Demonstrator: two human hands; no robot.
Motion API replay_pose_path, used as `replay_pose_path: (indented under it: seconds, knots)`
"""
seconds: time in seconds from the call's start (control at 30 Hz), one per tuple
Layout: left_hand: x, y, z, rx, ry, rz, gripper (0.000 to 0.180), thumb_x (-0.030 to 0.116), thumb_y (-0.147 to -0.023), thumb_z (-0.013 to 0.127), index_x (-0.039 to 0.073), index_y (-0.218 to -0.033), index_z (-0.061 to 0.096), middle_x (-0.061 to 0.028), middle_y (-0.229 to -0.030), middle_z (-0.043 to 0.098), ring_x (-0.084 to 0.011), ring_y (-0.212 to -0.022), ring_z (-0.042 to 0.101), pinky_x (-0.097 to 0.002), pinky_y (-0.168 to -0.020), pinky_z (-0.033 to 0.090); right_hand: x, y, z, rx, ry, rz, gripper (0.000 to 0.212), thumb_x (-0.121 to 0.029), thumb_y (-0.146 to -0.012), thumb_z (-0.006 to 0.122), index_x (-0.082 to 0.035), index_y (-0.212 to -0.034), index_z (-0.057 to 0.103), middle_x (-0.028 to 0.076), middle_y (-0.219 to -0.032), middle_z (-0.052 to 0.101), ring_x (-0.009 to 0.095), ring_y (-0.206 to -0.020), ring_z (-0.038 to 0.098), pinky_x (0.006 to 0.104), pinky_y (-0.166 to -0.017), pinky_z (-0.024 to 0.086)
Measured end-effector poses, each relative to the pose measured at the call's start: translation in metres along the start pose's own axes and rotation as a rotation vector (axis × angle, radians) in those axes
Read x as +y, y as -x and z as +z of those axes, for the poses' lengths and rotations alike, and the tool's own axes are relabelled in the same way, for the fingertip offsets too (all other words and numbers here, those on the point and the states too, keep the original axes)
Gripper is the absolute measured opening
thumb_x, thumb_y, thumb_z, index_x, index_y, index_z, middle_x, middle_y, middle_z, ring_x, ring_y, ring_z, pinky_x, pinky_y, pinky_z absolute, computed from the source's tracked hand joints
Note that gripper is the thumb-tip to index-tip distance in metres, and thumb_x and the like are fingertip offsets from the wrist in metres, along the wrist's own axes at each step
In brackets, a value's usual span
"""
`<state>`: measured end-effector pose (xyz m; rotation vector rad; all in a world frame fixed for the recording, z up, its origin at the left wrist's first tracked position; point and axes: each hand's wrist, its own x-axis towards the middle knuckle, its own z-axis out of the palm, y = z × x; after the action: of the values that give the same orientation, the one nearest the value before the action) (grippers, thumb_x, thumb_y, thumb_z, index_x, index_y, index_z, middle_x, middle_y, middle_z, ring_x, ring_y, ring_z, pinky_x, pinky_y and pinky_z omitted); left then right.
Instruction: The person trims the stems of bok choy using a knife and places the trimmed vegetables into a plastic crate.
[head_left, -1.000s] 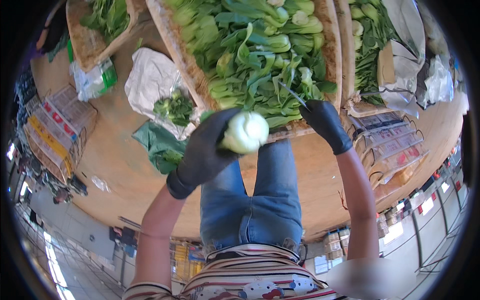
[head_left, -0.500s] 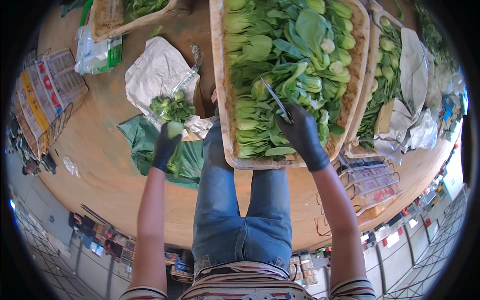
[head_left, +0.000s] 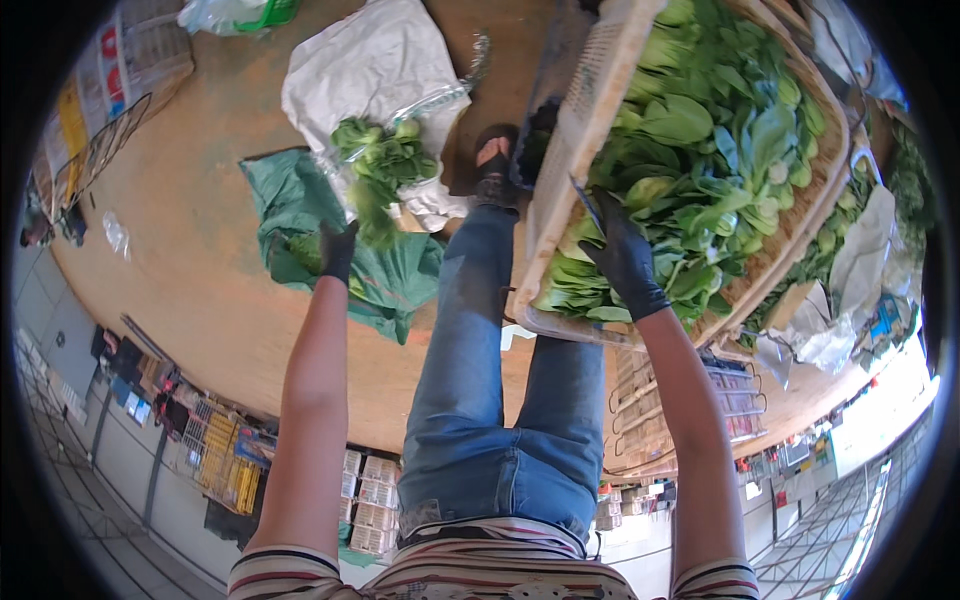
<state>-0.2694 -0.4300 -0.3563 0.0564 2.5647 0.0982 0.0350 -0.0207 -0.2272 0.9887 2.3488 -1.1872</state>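
Observation:
In a black glove, my left hand [head_left: 338, 252] is over the edge of a dark green plastic bag [head_left: 285, 190]. Its fingers are spread and hold nothing. Just beyond them a blurred bok choy [head_left: 374, 218] is apart from the hand, beside a small pile of bok choy [head_left: 400, 152] on a white sack [head_left: 350, 60]. My right hand [head_left: 625, 262], also gloved in black, is closed on a knife [head_left: 588, 208], its blade pointing away to the upper left. That hand is over the near left part of a crate [head_left: 572, 165] filled with bok choy [head_left: 690, 120].
Another load of greens [head_left: 835, 235] and grey wrapping [head_left: 865, 250] lie right of the crate. Wire-framed plastic baskets [head_left: 690, 400] stand near my right forearm. My foot [head_left: 493, 150] is between sack and crate. A bagged basket [head_left: 110, 90] stands far left.
My left hand has let go of the bok choy, which is now over the white sack. The view has turned, so the crate appears tilted and further right. The knife stays in my right hand.

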Motion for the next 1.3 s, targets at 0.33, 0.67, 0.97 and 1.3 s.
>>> replay_pose_path:
  seconds: [0.33, 0.67, 0.97, 1.3]
  knots:
    - [0.183, 0.15, -0.035, -0.425, 0.568, 0.348, 0.041, 0.015, -0.085, 0.065, -0.001, -0.121, 0.053, -0.0131, -0.112, 0.063, -0.0187, -0.104, 0.059, -0.03, -0.088, 0.046, 0.007, 0.012, -0.016, 0.013, 0.073, 0.083, 0.074, -0.013, -0.067, 0.074, -0.012, -0.133, 0.041, 0.012, -0.121, 0.056, 0.035, -0.099, 0.059, 0.0416, -0.082, 0.05]
    - [0.36, 0.319, -0.043, -0.591, 0.577, 0.91, 0.106, 0.036, -0.062, 0.084, -0.002, -0.141, 0.024, -0.0231, -0.137, 0.039, -0.0408, -0.124, 0.041, -0.0459, -0.105, 0.033, 0.0, 0.113, -0.116, 0.481, -0.658, 0.051, 0.075, -0.001, -0.065, 0.079, 0.003, -0.13, 0.042, 0.014, -0.126, 0.052, 0.02, -0.115, 0.053, 0.0348, -0.097, 0.044]
    - [0.439, 0.398, -0.064, -1.052, 0.656, 0.656, 0.089, 0.02, -0.057, 0.09, 0.005, -0.127, 0.038, -0.0095, -0.115, 0.055, -0.0187, -0.107, 0.055, -0.0334, -0.093, 0.046, 0.047, 0.22, -0.181, 0.417, -0.85, 0.07, 0.027, 0.0, -0.071, 0.07, -0.001, -0.095, 0.058, 0.009, -0.088, 0.064, 0.016, -0.067, 0.061, 0.0282, -0.061, 0.049]
    - [0.457, 0.419, -0.059, -1.164, 0.356, 0.858, 0.067, 0.027, -0.065, 0.085, 0.004, -0.117, 0.048, -0.01, -0.104, 0.063, -0.0221, -0.094, 0.063, -0.034, -0.082, 0.05, 0.09, 0.24, -0.204, 0.342, -0.125, -0.116, 0.014, -0.02, -0.071, 0.068, -0.012, -0.071, 0.056, 0.006, -0.063, 0.055, 0.026, -0.056, 0.059, 0.0372, -0.049, 0.046]
